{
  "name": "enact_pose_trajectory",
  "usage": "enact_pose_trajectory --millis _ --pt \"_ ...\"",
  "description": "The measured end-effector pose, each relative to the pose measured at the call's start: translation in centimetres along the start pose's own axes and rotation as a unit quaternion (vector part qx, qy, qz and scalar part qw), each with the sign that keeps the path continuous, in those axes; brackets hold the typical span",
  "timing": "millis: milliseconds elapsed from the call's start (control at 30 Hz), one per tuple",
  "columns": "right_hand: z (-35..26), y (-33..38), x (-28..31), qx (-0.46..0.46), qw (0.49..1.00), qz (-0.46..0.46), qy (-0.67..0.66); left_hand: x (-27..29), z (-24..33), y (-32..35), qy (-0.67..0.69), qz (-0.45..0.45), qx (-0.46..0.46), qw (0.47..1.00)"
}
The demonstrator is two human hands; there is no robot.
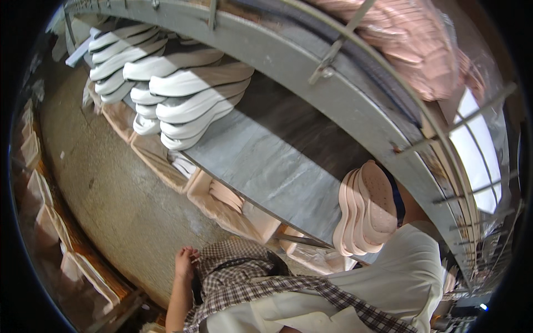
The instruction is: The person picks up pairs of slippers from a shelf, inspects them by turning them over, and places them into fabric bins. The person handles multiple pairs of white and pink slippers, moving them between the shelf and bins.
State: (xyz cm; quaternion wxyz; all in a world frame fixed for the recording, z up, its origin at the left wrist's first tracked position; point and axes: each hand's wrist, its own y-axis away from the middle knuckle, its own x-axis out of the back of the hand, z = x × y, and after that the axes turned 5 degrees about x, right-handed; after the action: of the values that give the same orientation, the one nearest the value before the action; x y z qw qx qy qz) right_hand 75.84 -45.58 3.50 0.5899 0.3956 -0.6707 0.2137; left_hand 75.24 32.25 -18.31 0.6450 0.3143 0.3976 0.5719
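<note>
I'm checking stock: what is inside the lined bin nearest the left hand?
Several pale pink pieces lie close together toward the left of the bin. The grey work surface hides its far side; whatever lies beneath the pieces is covered.

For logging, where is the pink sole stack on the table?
In the head view, the pink sole stack is near the right end of the grey table, beside the white sleeve.

Grey bench (pixel 261 161); white soles (pixel 202 80) stacked toward its far end; pale pink soles (pixel 378 202) nearer.
</note>
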Motion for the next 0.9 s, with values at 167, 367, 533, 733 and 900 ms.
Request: enact_pose_trajectory --millis 167,367,533,733,900 --pt "1.4 -0.5 -1.2 0.015 1.0 0.009 -0.008 -2.3 0.6 -0.3 0.018 0.006 0.015 1.0" --pt "1.0 0.6 -3.6 0.032 0.994 0.088 -0.05 -4.2 1.1 -0.9 0.023 -0.003 0.026 0.999" --pt "0.0 0.7 -7.3 0.03 0.976 0.189 -0.103 -4.4 0.7 -0.4 0.016 -0.03 0.026 0.999" --pt "1.2 -2.7 -9.0 0.042 0.965 0.21 -0.151 -1.5 -1.3 0.8 0.046 0.004 0.024 0.999" --pt "4.4 -5.9 -6.3 0.083 0.946 0.108 -0.294 0.5 -1.9 1.4 0.061 0.032 0.034 0.997"
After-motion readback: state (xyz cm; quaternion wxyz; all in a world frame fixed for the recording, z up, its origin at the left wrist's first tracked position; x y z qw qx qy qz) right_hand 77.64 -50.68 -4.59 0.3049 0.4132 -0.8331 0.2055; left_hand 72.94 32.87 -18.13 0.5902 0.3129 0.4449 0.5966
